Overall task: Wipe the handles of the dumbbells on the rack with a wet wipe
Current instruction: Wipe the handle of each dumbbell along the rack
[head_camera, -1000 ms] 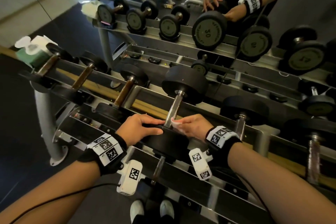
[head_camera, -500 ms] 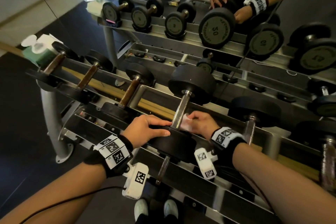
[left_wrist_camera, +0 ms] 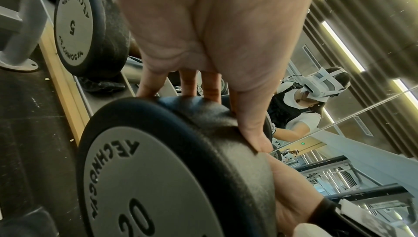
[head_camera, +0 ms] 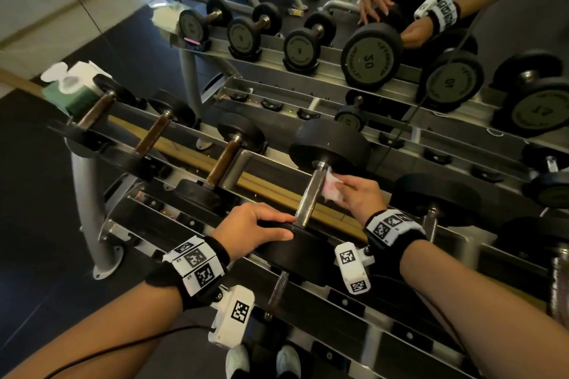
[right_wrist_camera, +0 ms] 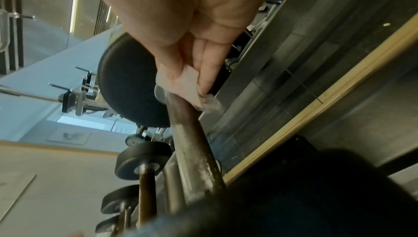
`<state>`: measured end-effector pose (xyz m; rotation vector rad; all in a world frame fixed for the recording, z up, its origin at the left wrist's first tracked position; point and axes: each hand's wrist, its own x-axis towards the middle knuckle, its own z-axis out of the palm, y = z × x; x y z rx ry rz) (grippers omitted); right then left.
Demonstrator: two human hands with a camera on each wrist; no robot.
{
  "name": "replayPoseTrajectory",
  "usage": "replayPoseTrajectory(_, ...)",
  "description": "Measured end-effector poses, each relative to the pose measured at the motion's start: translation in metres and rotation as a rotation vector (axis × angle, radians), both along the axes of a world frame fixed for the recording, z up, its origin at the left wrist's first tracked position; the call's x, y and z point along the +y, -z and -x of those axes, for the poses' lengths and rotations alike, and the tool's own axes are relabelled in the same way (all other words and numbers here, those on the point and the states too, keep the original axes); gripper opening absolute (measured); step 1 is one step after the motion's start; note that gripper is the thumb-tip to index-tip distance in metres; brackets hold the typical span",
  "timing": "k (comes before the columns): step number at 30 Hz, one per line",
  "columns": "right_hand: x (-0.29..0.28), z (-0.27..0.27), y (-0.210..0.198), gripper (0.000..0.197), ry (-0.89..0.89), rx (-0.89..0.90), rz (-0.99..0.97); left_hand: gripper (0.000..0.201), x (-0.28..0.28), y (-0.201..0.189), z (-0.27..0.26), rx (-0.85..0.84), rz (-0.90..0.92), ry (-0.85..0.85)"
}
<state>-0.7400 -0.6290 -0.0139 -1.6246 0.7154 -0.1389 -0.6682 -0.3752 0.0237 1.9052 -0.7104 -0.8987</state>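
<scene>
My left hand (head_camera: 252, 229) rests on the near head of the dumbbell (head_camera: 311, 188) marked 20, fingers draped over its black rim and thumb along the side, bracing it on the rack (head_camera: 101, 194). From the left wrist view my fingers (left_wrist_camera: 187, 83) curl over the top of that head and grip it.

My right hand (head_camera: 358, 197) pinches the wet wipe (head_camera: 332, 189) between thumb and fingers and presses it against the right side of the steel handle (head_camera: 309, 194), close to the far head. The right wrist view shows the crumpled wipe (right_wrist_camera: 185, 87) touching the handle (right_wrist_camera: 192, 144) just below that far head.

Other dumbbells lie to the left in the same row, their handles brownish. At the rack's left end sits a green wipes pack (head_camera: 72, 91). A mirror (head_camera: 400, 24) behind the rack reflects my hands and the dumbbells.
</scene>
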Motion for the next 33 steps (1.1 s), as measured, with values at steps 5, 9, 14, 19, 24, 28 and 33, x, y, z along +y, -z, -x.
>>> replayPoseTrajectory(5, 0.023, 0.005, -0.005, 0.025, -0.067, 0.008, 0.023, 0.033, -0.001, 0.001, -0.001, 0.018, 0.002, -0.008)
replayPoseTrajectory(9, 0.04, 0.032, -0.009, 0.02, -0.307, 0.137, 0.001, 0.033, -0.002, 0.0, -0.001, 0.033, -0.001, -0.015)
replayPoseTrajectory(14, 0.026, 0.031, -0.024, 0.018, -0.484, 0.222, 0.062, 0.032, -0.003, -0.005, -0.002, 0.043, -0.013, -0.003)
replayPoseTrajectory(19, -0.003, 0.007, -0.02, 0.023, 0.036, 0.06, -0.065, 0.032, -0.002, -0.005, -0.003, 0.044, -0.018, 0.016)
replayPoseTrajectory(24, 0.016, -0.007, -0.008, 0.03, -0.002, 0.048, -0.006, 0.03, -0.002, -0.004, -0.002, 0.035, -0.017, 0.029)
replayPoseTrajectory(28, 0.031, 0.005, -0.01, 0.019, -0.047, 0.046, -0.018, 0.03, -0.003, -0.006, -0.003, 0.011, -0.03, 0.043)
replayPoseTrajectory(33, 0.046, 0.033, -0.02, 0.017, -0.357, 0.193, 0.231, 0.03, -0.005, -0.007, -0.004, 0.001, -0.056, 0.045)
